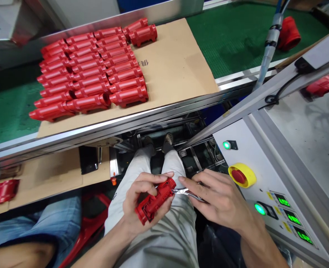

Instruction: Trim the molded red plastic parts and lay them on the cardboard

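My left hand (142,201) grips a red moulded plastic housing (153,201) above my lap, fingers (144,179) curled over its upper side. My right hand (217,197) is closed around small steel nippers (188,193), their tips touching the housing's upper end; whether the jaws are open or closed is too small to tell.

Ahead, a cardboard sheet (178,63) lies on a green conveyor belt (236,37), bearing neat rows of matching red housings (89,78). To my right stands a control panel (253,149), fitted with a red emergency-stop button (239,176) in a yellow collar, green indicator lamps (226,145) and lit green readouts (283,201) — all beyond my fingers' reach here. At lower left is another person's denim-clad leg (33,227).
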`<state>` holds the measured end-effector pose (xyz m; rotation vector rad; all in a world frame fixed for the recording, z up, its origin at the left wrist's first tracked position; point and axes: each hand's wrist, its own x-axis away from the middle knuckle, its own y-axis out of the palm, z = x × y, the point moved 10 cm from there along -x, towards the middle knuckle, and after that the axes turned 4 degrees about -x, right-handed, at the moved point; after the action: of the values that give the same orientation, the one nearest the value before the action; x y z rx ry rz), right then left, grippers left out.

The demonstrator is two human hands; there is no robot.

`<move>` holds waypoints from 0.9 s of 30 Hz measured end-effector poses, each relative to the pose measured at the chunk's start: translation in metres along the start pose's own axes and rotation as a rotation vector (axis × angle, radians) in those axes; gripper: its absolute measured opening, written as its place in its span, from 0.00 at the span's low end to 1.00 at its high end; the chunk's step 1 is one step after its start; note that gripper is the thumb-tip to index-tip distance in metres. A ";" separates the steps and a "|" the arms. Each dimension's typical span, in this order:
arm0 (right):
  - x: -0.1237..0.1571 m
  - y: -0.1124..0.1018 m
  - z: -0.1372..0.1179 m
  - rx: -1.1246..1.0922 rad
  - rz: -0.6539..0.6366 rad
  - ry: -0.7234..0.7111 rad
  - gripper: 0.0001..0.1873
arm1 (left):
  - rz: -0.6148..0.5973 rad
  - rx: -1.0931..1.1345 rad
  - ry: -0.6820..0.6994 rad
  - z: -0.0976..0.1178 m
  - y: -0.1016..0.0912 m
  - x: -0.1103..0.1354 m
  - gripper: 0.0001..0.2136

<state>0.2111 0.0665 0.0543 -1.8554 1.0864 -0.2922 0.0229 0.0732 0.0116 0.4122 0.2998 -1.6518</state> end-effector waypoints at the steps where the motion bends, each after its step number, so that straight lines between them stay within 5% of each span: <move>1: 0.000 0.000 0.001 -0.005 -0.004 0.001 0.27 | 0.001 -0.003 -0.008 0.000 0.000 0.000 0.24; 16: -0.002 -0.001 -0.006 0.167 0.023 -0.067 0.22 | -0.033 -0.017 -0.006 0.005 0.003 -0.001 0.24; 23: 0.005 -0.018 0.009 -0.274 0.331 0.031 0.19 | 0.019 0.031 -0.097 -0.004 0.002 -0.002 0.23; 27: 0.005 -0.015 0.005 -0.209 0.264 0.061 0.26 | 0.006 0.022 -0.070 -0.001 0.002 -0.004 0.23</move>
<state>0.2251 0.0685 0.0625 -1.8656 1.4331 -0.0834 0.0257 0.0769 0.0131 0.3710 0.2281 -1.6615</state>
